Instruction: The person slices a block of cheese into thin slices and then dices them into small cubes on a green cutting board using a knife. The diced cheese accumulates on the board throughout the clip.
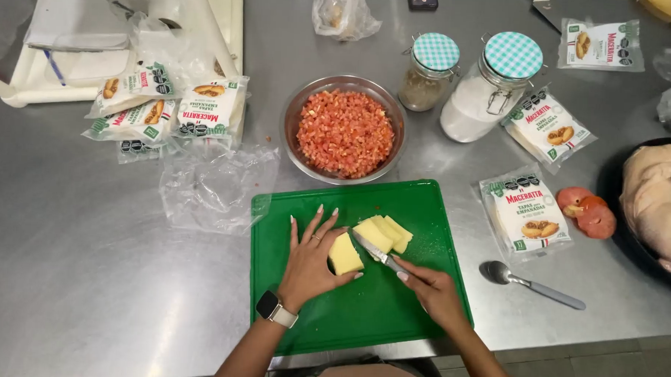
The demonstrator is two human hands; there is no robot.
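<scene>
Head view: steel counter (87, 276), green board (376, 309). Left hand (311, 258) spread, steadying cheese (345, 254); right hand (434, 288) clasping knife (374, 251). Tomato bowl (292, 116), jars (488, 82) behind.

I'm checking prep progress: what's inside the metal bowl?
The metal bowl holds diced red tomato, heaped nearly to the rim. The pieces cover the bowl's bottom, so anything beneath them cannot be seen.
</scene>
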